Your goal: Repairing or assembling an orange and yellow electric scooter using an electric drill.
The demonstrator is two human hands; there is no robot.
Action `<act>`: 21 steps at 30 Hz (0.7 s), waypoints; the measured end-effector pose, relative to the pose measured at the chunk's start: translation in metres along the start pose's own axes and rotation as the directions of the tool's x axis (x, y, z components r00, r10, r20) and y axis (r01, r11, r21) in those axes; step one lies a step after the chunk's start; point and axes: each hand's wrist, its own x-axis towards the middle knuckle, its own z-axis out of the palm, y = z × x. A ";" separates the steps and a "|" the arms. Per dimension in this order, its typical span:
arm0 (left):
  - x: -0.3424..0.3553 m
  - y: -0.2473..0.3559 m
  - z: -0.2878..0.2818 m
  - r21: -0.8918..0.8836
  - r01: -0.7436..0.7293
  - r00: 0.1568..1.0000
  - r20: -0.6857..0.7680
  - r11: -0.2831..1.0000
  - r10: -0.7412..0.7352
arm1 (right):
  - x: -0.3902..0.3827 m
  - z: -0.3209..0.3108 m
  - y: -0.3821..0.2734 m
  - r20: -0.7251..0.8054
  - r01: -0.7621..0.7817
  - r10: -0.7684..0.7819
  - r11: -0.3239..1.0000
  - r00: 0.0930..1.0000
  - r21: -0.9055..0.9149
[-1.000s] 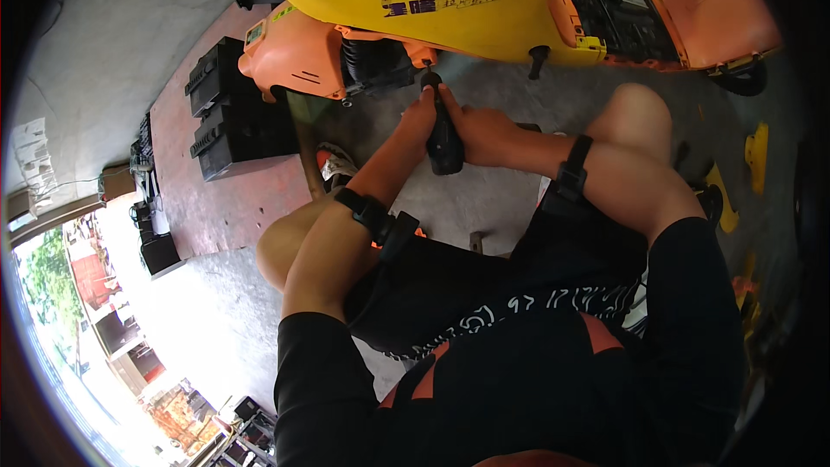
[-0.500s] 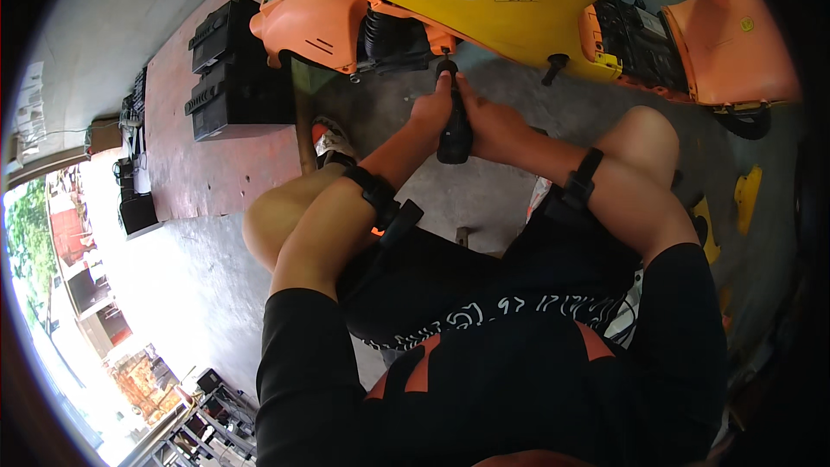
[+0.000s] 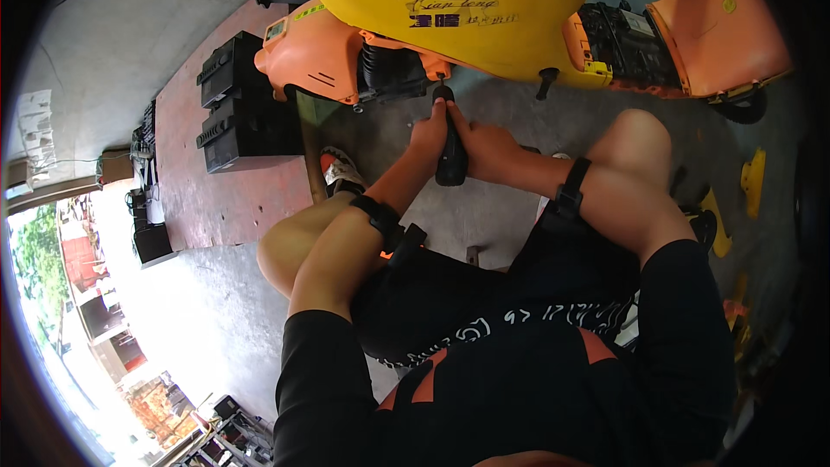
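Observation:
Between my knees, my left hand point(image 3: 426, 135) and my right hand point(image 3: 489, 150) are closed around a black power screwdriver point(image 3: 451, 160), one from each side. Both thumbs lie along its upper part. The tool points away from me, and its thin bit meets the lower edge of an orange body panel point(image 3: 316, 52) on a scooter. I cannot make out a screw at the tip. A large yellow panel point(image 3: 519, 35) of the same scooter spans the top of the view. Beside the bit sits a ribbed black part point(image 3: 385, 67) of the scooter.
Two black cases point(image 3: 251, 125) stand on a reddish board point(image 3: 233, 199) at the left. A dark peg-like part point(image 3: 546, 82) juts below the yellow panel. Yellow pieces point(image 3: 753, 182) lie on the floor at the right. Bright daylight enters through an opening at the far left.
The scene sits slightly lower in the view, as my head has shifted. Both hands keep their hold on the screwdriver, and its bit is still at the orange panel's edge.

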 end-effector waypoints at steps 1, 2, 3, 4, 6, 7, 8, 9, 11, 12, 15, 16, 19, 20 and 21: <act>0.002 -0.001 0.000 -0.007 -0.011 1.000 0.010 1.000 0.011 | 0.000 0.000 0.000 0.008 0.000 0.000 1.000 1.000 0.013; 0.003 -0.002 0.000 -0.009 -0.014 1.000 0.010 1.000 0.015 | 0.000 0.000 0.000 0.018 -0.006 0.006 1.000 1.000 0.026; 0.005 -0.003 0.000 0.004 -0.022 1.000 -0.002 1.000 0.022 | 0.000 0.001 0.000 0.014 0.000 -0.001 1.000 1.000 0.026; 0.006 -0.004 0.000 0.019 -0.023 1.000 -0.016 1.000 0.023 | 0.000 0.001 0.000 0.019 -0.002 0.002 0.999 1.000 0.032; 0.007 -0.006 0.001 0.003 -0.030 1.000 -0.005 1.000 0.030 | 0.000 0.001 0.000 0.023 -0.006 0.005 0.999 1.000 0.039; 0.008 -0.007 0.001 -0.011 -0.030 1.000 0.004 1.000 0.030 | 0.000 0.001 0.000 0.025 -0.010 0.010 0.999 1.000 0.031; 0.009 -0.008 0.001 -0.011 -0.031 1.000 0.004 0.999 0.031 | 0.000 0.001 0.000 0.028 -0.014 0.014 1.000 1.000 0.025; 0.009 -0.009 0.001 -0.006 -0.043 0.999 0.002 0.999 0.043 | 0.000 0.002 0.000 0.027 -0.014 0.013 1.000 1.000 0.021; 0.010 -0.011 0.001 -0.003 -0.058 0.998 0.000 0.998 0.058 | -0.001 0.003 0.001 0.027 0.000 -0.001 1.000 1.000 0.005; 0.010 -0.012 0.002 -0.011 -0.065 0.998 0.004 0.998 0.065 | -0.001 0.003 0.002 0.034 0.000 -0.001 1.000 0.999 0.004; 0.010 -0.014 0.003 -0.006 -0.078 0.997 0.006 0.997 0.078 | -0.002 0.006 0.004 -0.014 0.032 -0.032 0.999 0.999 -0.005; 0.010 -0.014 0.004 0.009 -0.080 0.997 0.005 0.997 0.080 | -0.002 0.006 0.004 -0.019 0.031 -0.031 1.000 0.999 -0.007; 0.008 -0.013 0.006 -0.007 -0.074 0.997 0.000 0.997 0.074 | -0.002 0.007 0.005 -0.019 0.022 -0.022 1.000 1.000 -0.008; 0.007 -0.012 0.006 -0.010 -0.082 0.997 0.004 0.997 0.082 | -0.003 0.007 0.005 -0.006 0.011 -0.011 1.000 1.000 -0.011; 0.006 -0.011 0.006 0.028 -0.080 0.997 -0.017 0.996 0.081 | -0.003 0.007 0.006 -0.012 0.013 -0.013 1.000 1.000 -0.009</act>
